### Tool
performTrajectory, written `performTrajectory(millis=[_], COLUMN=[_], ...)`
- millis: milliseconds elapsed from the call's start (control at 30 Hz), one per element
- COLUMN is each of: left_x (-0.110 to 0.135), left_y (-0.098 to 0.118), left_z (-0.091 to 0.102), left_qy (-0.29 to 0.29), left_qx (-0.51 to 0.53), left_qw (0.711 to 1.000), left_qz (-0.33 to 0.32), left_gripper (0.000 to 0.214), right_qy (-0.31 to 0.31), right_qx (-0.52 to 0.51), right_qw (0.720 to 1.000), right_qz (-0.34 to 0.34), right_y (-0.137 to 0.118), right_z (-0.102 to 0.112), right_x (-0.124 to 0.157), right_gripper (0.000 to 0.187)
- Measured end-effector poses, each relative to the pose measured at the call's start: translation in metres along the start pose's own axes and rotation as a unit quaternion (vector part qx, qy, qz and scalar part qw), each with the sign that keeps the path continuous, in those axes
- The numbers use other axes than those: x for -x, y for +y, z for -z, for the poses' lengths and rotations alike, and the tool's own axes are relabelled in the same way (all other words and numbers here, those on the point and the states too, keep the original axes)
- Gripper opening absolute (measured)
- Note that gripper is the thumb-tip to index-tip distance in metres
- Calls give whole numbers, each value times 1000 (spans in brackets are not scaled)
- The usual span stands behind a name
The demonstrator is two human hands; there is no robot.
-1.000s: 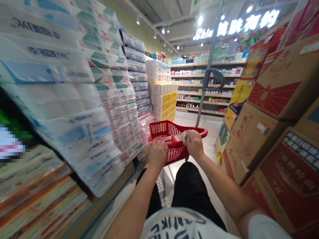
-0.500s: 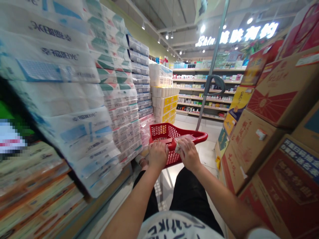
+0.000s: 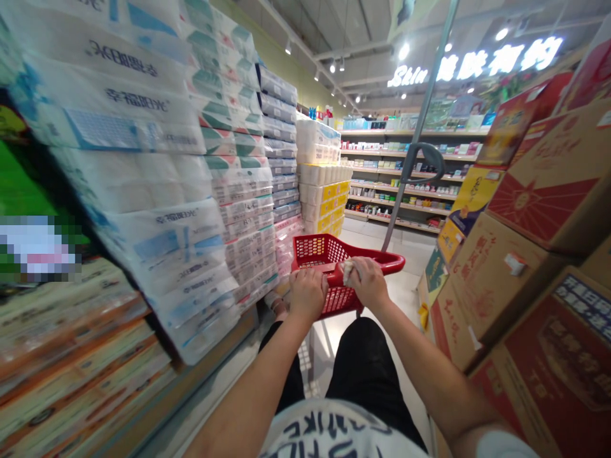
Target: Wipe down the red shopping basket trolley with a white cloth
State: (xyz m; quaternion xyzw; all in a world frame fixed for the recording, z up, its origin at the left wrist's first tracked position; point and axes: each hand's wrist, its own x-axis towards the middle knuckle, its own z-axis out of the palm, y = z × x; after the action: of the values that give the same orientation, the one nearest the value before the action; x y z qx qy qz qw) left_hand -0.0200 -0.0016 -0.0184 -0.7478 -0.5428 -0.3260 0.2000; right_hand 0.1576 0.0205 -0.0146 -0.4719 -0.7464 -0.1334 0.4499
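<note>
A red plastic shopping cart [image 3: 329,251] stands in front of me in a narrow aisle. My left hand [image 3: 308,294] is closed round the cart's red handle on its left side. My right hand [image 3: 367,283] grips the same handle further right, and a small whitish crumpled piece [image 3: 348,271] is pinched between its fingers and the handle. The basket looks empty from here. My black trousers and white printed shirt fill the bottom of the view.
Stacked packs of tissue paper [image 3: 157,184] wall the left side, close to the cart. Brown and red cartons [image 3: 539,210] are piled on the right. A grey pole [image 3: 420,137] rises ahead, with shelves of small goods [image 3: 396,191] at the aisle's end.
The cart and both hands have advanced a little along the aisle. My right hand has shifted slightly on the handle; both grips stay closed.
</note>
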Motion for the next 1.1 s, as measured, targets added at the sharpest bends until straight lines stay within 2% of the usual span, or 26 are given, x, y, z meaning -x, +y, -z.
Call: performTrajectory(millis=[67,233,300,433,500,600,767,933,1100], left_x=[0,2,2,3,3,3,4,5,6], left_y=[1,0,-1,-2,-1,-1,1,-1,-1], left_z=[-1,-2,-2,-1,-1,-1,2,5,4], left_qy=[-2,3,4,11,15,21,24,23,25], left_qx=[-4,-7,-8,-11,-12,-10,-8,-4,-4], left_qw=[1000,1000,1000,1000,1000,1000,1000,1000,1000], left_qz=[3,7,4,1,2,0,-1,0,-5], left_gripper=[29,30,30,28,27,26,26,24,25], right_qy=[2,-59,-75,-40,-26,-38,-28,-60,-39], right_qx=[13,6,6,26,33,28,25,4,20], right_qw=[999,996,995,999,998,996,999,996,999], right_qz=[-34,65,60,13,37,76,-7,60,-17], right_y=[-5,-28,-31,-32,-34,-35,-34,-39,-32], right_z=[-1,-6,-7,-9,-9,-8,-8,-9,-6], right_x=[-6,-11,-11,-8,-3,0,-8,-7,-9], right_gripper=[23,22,21,19,20,22,21,22,21])
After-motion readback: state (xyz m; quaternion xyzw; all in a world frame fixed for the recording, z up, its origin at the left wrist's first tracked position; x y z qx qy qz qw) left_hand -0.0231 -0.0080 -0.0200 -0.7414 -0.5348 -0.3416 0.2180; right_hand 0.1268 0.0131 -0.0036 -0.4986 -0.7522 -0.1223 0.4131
